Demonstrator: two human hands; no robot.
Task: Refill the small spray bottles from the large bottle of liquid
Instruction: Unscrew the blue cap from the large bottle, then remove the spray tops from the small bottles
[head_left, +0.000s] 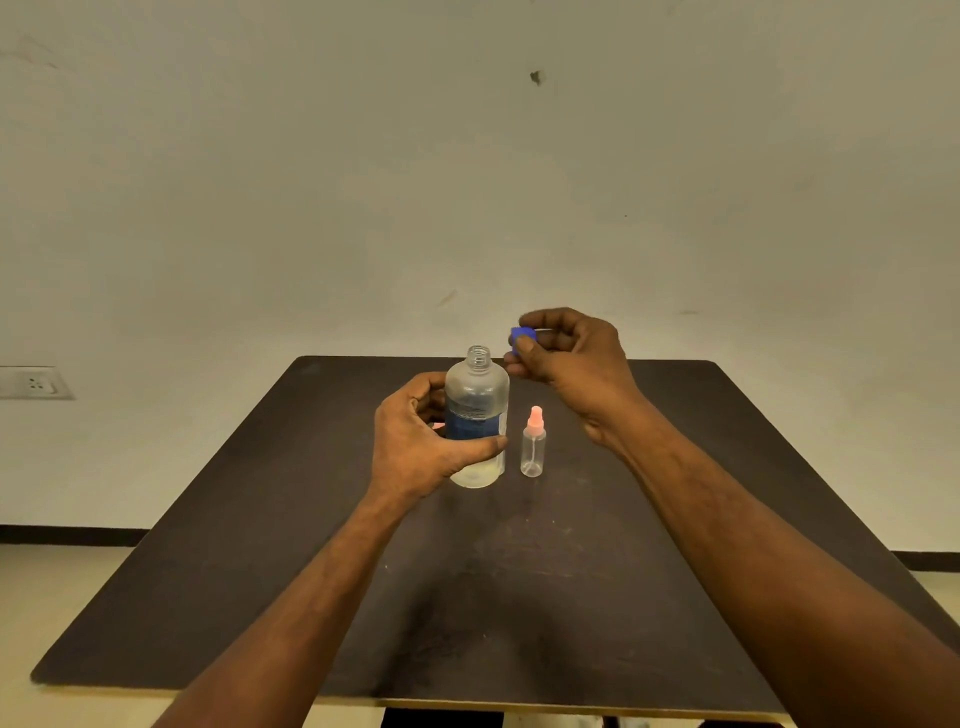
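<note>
Two hands are working at an uncapped large bottle (477, 415) on the dark table (260, 545).
The left hand (415, 447) is gripping the upright bottle's body, fingers curled round it; the right hand (569, 358) is pinching the blue cap (519, 336) just above and beside the open neck. A small spray bottle (533, 444) with a pink top is standing just right of it.

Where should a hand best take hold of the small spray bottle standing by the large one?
Probably round the clear body of the small spray bottle, from its open right side: it stands upright, and the large bottle and left hand crowd its left.
</note>
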